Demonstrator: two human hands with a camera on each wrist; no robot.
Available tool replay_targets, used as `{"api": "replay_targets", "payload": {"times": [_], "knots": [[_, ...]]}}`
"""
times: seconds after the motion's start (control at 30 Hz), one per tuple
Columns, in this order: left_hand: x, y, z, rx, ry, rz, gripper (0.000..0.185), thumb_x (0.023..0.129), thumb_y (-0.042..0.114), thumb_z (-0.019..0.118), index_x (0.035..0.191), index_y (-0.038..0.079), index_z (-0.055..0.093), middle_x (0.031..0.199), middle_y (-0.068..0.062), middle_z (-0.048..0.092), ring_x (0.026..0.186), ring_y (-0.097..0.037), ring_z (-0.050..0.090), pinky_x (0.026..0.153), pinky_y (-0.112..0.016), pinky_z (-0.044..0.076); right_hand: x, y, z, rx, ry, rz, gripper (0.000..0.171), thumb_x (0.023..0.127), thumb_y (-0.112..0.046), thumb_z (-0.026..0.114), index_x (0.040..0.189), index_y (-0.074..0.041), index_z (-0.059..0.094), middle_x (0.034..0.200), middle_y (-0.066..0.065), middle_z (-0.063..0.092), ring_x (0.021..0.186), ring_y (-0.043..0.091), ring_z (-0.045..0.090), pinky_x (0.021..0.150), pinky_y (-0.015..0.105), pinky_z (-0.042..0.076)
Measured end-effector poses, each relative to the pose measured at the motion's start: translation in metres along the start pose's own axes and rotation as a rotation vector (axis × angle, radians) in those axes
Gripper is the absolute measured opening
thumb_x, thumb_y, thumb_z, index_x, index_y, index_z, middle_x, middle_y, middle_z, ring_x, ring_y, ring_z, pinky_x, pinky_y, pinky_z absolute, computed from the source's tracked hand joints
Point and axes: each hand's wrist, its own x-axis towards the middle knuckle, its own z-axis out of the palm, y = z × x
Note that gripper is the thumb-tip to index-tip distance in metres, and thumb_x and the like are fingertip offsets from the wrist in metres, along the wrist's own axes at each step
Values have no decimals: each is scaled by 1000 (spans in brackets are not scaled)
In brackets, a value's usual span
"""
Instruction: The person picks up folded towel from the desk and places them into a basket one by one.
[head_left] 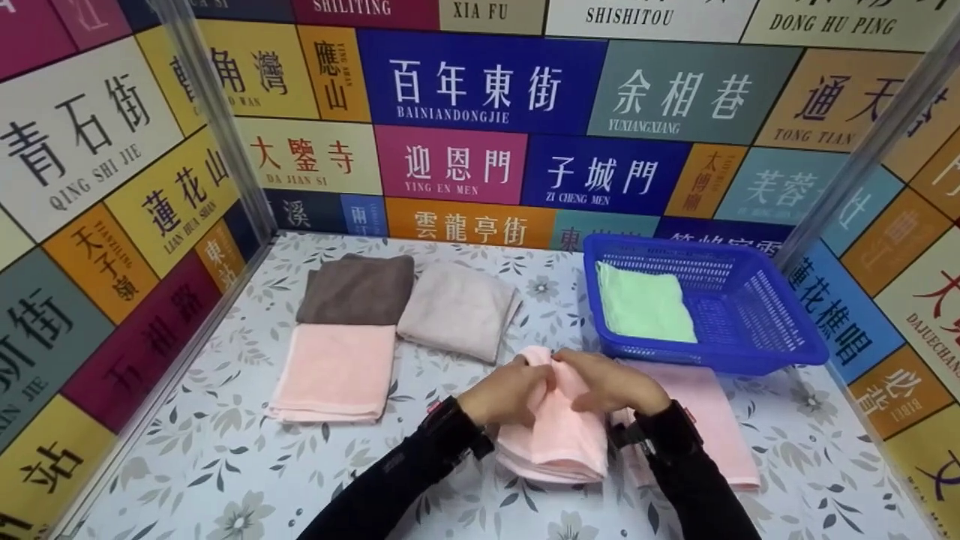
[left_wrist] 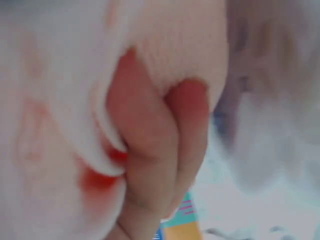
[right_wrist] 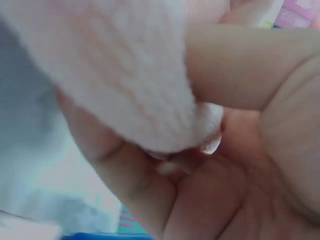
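A pink towel (head_left: pixel 562 427) is bunched between both hands at the front middle of the table, its folded lower edge hanging toward me. My left hand (head_left: pixel 504 391) grips its upper left side. In the left wrist view, curled fingers (left_wrist: pixel 145 135) sink into the cloth (left_wrist: pixel 185 40). On the other side my right hand (head_left: pixel 611 384) pinches the towel's upper right; the right wrist view has the cloth (right_wrist: pixel 135 75) between thumb and fingers. Beneath the right forearm lies another pink towel (head_left: pixel 712 427), partly covered by the arm.
On the left lie a folded brown towel (head_left: pixel 360 289), a folded pink towel (head_left: pixel 337 367) and a folded light grey towel (head_left: pixel 459 309). A blue basket (head_left: pixel 780 352) stands at the back right, holding a light green towel (head_left: pixel 646 304). Printed panels wall the table's back and sides.
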Motion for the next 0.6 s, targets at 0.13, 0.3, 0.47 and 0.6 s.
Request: {"api": "replay_targets", "payload": {"times": [0.13, 0.3, 0.47, 0.6], "knots": [[-4, 11, -13, -18, 68, 41, 52, 74, -2, 83, 121, 16, 69, 129, -15, 56, 104, -22, 62, 80, -26, 56, -12, -8, -16, 3, 85, -26, 73, 86, 0, 76, 151, 2, 45, 152, 28, 49, 141, 50, 45, 117, 66, 35], [5, 22, -16, -2, 290, 130, 47, 80, 2, 79, 123, 17, 66, 129, -18, 53, 90, -24, 65, 70, -23, 55, -24, -4, -35, 39, 288, -60, 78, 88, 6, 71, 158, -6, 38, 158, 24, 45, 143, 52, 42, 118, 70, 30], [28, 26, -14, 14, 516, 173, 42, 86, 7, 78, 125, 18, 66, 137, -23, 51, 83, -28, 68, 70, -31, 60, -29, 7, -50, 16, 477, -57, 79, 88, 13, 65, 159, -14, 41, 156, 22, 49, 135, 52, 50, 112, 70, 39], [48, 29, -13, -10, 606, 168, 37, 90, 9, 76, 126, 19, 68, 138, -22, 50, 79, -25, 69, 70, -30, 60, -31, 21, -55, 15, 642, -10, 62, 87, 15, 66, 142, -12, 57, 134, 24, 61, 115, 44, 60, 95, 62, 51]]}}
